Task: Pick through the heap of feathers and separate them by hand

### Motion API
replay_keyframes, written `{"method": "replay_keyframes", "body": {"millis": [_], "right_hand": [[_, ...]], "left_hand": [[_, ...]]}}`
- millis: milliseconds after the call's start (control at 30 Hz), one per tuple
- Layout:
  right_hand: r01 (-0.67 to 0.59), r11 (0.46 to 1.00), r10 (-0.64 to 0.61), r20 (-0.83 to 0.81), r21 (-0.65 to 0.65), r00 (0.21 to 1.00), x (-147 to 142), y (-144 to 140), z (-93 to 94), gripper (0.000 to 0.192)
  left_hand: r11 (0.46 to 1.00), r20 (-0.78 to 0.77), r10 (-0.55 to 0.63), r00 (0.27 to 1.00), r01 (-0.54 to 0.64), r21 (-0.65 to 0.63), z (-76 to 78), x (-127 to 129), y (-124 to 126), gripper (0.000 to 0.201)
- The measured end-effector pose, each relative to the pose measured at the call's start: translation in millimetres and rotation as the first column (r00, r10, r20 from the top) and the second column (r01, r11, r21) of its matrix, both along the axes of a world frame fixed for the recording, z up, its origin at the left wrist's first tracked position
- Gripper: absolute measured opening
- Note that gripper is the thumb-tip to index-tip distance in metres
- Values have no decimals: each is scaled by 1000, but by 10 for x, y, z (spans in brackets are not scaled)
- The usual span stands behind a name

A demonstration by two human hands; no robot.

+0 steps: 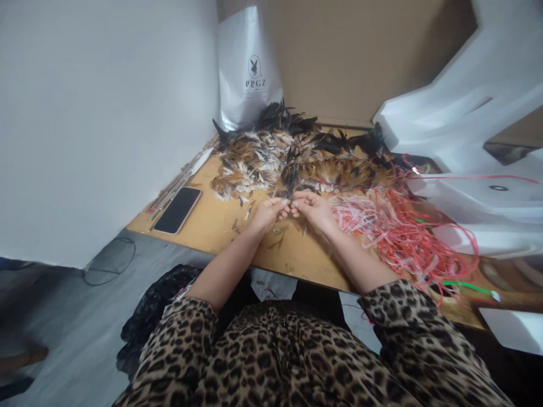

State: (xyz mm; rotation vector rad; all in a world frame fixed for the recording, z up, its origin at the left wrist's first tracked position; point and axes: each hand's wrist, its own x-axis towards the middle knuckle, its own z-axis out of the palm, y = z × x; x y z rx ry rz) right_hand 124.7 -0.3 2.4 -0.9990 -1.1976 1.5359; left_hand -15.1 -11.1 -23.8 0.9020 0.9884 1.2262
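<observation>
Feather pile (254,161), brown, white and black, spread on worktop (216,223). Left hand (270,211) and right hand (314,209) just in front of feather pile, almost meeting. Fingertips of each drawn together in pinch; cannot tell what, if anything, sits between them. Pink-red strips (401,237), tangled, right of feather pile, near right hand. Phone (178,210), screen dark, left of feather pile, nearer front edge. Pale bag (246,99) upright behind feather pile.

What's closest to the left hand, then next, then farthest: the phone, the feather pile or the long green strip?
1. Feather pile: just beyond the left hand.
2. Phone: off to its left.
3. Long green strip: far over on the right.
</observation>
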Motion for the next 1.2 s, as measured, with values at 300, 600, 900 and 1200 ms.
{"method": "replay_keyframes", "body": {"millis": [300, 600, 900, 1200], "right_hand": [[-188, 981, 147, 437, 50, 887, 141, 63, -40, 24], [-574, 717, -176, 899, 396, 402, 131, -77, 275, 21], [-793, 518, -17, 931, 320, 364, 177, 375, 486, 14], [-464, 779, 64, 683, 421, 727, 368, 274, 35, 28]], "left_hand": [[999, -202, 27, 979, -19, 41, -21, 23, 13, 23], [996, -350, -33, 936, 61, 69, -54, 31, 12, 20], [922, -495, -257, 830, 364, 132, -61, 57, -119, 17], [994, -203, -54, 978, 73, 86, 56, 46, -47, 24]]}}
